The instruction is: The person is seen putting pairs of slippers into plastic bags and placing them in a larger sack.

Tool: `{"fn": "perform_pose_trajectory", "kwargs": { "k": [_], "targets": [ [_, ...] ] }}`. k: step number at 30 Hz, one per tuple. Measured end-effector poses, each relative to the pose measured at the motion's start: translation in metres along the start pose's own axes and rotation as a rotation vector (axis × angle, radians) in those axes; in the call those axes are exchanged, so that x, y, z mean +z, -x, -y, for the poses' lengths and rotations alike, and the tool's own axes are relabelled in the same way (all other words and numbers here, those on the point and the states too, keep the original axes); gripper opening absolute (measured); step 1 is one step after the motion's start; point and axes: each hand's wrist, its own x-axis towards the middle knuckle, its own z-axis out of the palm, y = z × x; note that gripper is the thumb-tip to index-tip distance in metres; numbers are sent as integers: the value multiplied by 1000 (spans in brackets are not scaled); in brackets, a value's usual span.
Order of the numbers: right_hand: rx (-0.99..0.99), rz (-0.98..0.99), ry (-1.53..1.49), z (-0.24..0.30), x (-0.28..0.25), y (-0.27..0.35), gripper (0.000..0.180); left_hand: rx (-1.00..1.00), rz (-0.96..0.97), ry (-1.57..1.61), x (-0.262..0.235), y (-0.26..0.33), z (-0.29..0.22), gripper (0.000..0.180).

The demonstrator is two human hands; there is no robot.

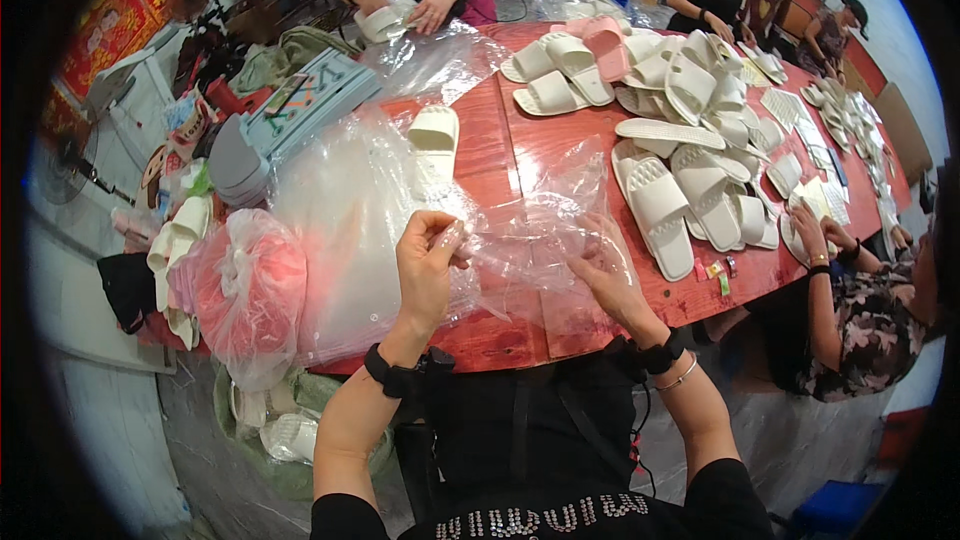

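A clear plastic bag (530, 238) stretches between my hands above the near edge of the red table. My left hand (428, 262) pinches one end of it with closed fingers. At the other end, my right hand (612, 278) is partly covered by the film, its thumb and fingers apart against the plastic. Just beyond my left hand, a single cream slipper (434, 152) lies on the table, its toe band toward me. A wide stack of flat clear bags (345, 240) spreads to the left of my left hand.
Right of my hands rises a pile of cream slippers (690, 185), with a pink slipper (606, 48) at its far end. A blue-grey case (315, 100) and a bag of pink items (250, 280) stand left. Co-workers handle slippers across the red table (500, 130) and at right.
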Motion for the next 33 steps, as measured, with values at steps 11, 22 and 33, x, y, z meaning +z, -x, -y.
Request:
{"fn": "perform_pose_trajectory", "kwargs": {
  "k": [11,22,33],
  "targets": [
    [291,-221,-862,12,31,6,62,190,133,-324,24,56,49,24],
    [269,250,-624,-48,90,52,36,760,426,-955,34,33,70,33],
    [-640,126,934,-46,23,49,18,160,732,-942,19,14,62,40]
  ]
}}
